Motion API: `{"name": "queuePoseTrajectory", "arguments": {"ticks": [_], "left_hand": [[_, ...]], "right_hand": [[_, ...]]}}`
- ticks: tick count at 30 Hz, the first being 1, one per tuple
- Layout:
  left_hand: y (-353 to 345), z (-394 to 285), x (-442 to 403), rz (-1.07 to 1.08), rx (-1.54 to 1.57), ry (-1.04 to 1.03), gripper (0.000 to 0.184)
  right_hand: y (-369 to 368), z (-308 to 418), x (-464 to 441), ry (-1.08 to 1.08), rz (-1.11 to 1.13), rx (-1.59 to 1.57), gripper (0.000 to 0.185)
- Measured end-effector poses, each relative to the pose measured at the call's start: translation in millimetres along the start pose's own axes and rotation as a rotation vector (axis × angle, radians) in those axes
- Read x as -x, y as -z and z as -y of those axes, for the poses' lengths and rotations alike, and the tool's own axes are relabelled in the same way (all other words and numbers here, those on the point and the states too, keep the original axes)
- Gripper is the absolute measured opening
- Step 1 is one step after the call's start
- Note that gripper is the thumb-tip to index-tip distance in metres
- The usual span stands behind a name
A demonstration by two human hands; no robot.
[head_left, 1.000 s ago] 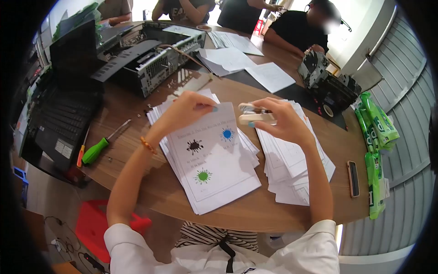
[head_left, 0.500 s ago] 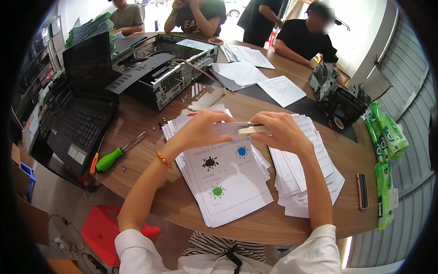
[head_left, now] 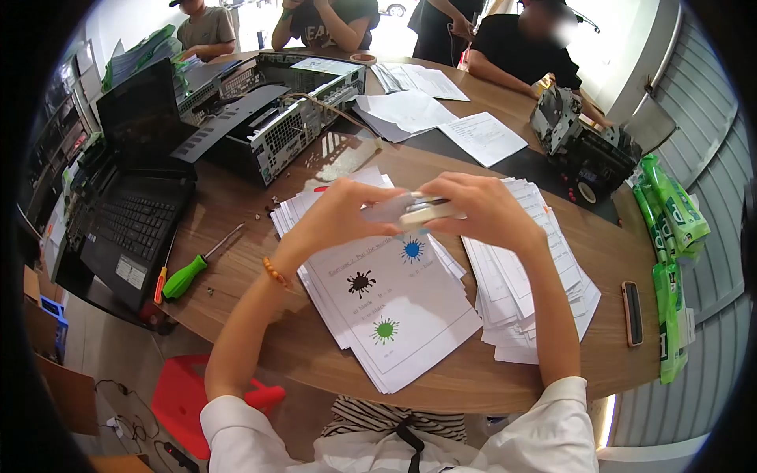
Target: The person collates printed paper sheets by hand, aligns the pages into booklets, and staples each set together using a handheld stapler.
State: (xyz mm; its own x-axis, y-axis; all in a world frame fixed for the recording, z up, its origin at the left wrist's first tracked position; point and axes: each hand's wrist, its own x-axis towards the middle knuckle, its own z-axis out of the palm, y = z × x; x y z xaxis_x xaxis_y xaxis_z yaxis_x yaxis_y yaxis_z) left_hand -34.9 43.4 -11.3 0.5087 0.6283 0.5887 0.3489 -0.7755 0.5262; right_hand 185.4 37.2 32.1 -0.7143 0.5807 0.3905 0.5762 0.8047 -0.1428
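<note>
1 second ago the white stapler (head_left: 430,214) stood apart from the top corner of the printed sheets (head_left: 422,315); now the right hand (head_left: 487,217), its grip closed round it, has it seemingly at that corner, close against the left hand (head_left: 339,214), which pinches the sheets above the worktop (head_left: 307,370). So the 2 appear to have met.

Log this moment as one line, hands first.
left hand: holds printed sheet by top edge; right hand: grips stapler at that edge; paper stack: right of sheet
</note>
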Motion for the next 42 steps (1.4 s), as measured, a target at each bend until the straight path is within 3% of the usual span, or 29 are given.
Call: {"name": "queuePoseTrajectory", "arguments": {"ticks": [1, 2, 3, 4, 6, 8, 10, 15, 20, 22, 26, 28, 31, 32, 34, 38, 40, 41, 42], "left_hand": [[6.3, -2.2, -0.6, 0.07, 0.098, 0.166, 0.026], [10.9, -2.4, -1.2, 0.138, 0.196, 0.332, 0.027], [11.7, 0.7, -1.6, 0.137, 0.197, 0.334, 0.027], [10.7, 4.5, -2.0, 0.112, 0.262, 0.373, 0.026], [9.4, 6.5, -1.7, 0.092, 0.33, 0.412, 0.025], [9.1, 6.8, -3.6, 0.048, 0.393, 0.4, 0.025], [8.7, 5.3, -3.3, 0.044, 0.419, 0.43, 0.025], [10.4, 17.9, -7.7, -0.114, 0.52, 0.345, 0.024], [18.9, 32.1, -3.9, -0.129, 0.51, 0.428, 0.026], [20.8, 33.8, -2.6, -0.155, 0.463, 0.478, 0.024], [17.3, 45.0, 1.9, -0.175, 0.321, 0.504, 0.033], [14.9, 43.2, 6.6, -0.125, -0.415, 0.365, 0.045], [6.0, 47.5, 14.8, -0.147, -0.569, 0.375, 0.052], [5.9, 48.6, 16.1, -0.141, -0.572, 0.38, 0.052], [8.4, 47.0, 14.0, -0.04, -0.507, 0.459, 0.047], [10.8, 47.1, 13.4, -0.066, -0.521, 0.426, 0.043], [12.3, 47.9, 12.3, -0.113, -0.502, 0.347, 0.03], [13.7, 52.0, 11.4, -0.114, -0.502, 0.35, 0.03], [15.8, 58.6, 10.3, -0.095, -0.274, 0.355, 0.023]], "right_hand": [[3.7, -2.2, 1.1, -0.002, 0.001, -0.002, 0.028], [8.8, -6.1, 1.1, -0.142, 0.042, -0.133, 0.025], [12.8, -10.3, 1.7, -0.283, 0.084, -0.263, 0.024], [9.0, -19.4, 4.8, -0.283, 0.088, -0.263, 0.024], [-2.6, -33.2, 10.1, 0.031, 0.084, -0.655, 0.026], [-7.7, -29.9, 13.4, -0.017, 0.19, -0.802, 0.032], [-15.9, -22.9, 9.5, -0.222, 0.534, -0.825, 0.036], [25.2, -32.0, 16.7, -0.327, 0.47, -0.772, 0.03], [74.0, -69.1, 75.0, -0.417, 0.184, -0.755, 0.027], [86.2, -71.3, 93.7, -0.682, 0.19, -0.697, 0.025], [86.3, -102.3, 124.5, -0.939, 0.277, -0.871, 0.029], [84.9, -103.2, 127.4, -0.849, 0.183, -0.384, 0.031], [87.7, -96.8, 118.2, -0.838, 0.264, -0.161, 0.032], [87.2, -96.1, 113.2, -0.837, 0.267, -0.168, 0.032], [84.1, -97.3, 104.3, -0.848, 0.511, -0.126, 0.032], [65.7, -103.1, 103.8, -0.888, 0.523, 0.067, 0.031], [54.4, -102.6, 101.6, -0.677, 0.168, 0.063, 0.027], [50.7, -103.6, 97.0, -0.674, 0.17, 0.062, 0.027], [45.1, -97.0, 82.6, -0.547, 0.118, 0.077, 0.025]]}}
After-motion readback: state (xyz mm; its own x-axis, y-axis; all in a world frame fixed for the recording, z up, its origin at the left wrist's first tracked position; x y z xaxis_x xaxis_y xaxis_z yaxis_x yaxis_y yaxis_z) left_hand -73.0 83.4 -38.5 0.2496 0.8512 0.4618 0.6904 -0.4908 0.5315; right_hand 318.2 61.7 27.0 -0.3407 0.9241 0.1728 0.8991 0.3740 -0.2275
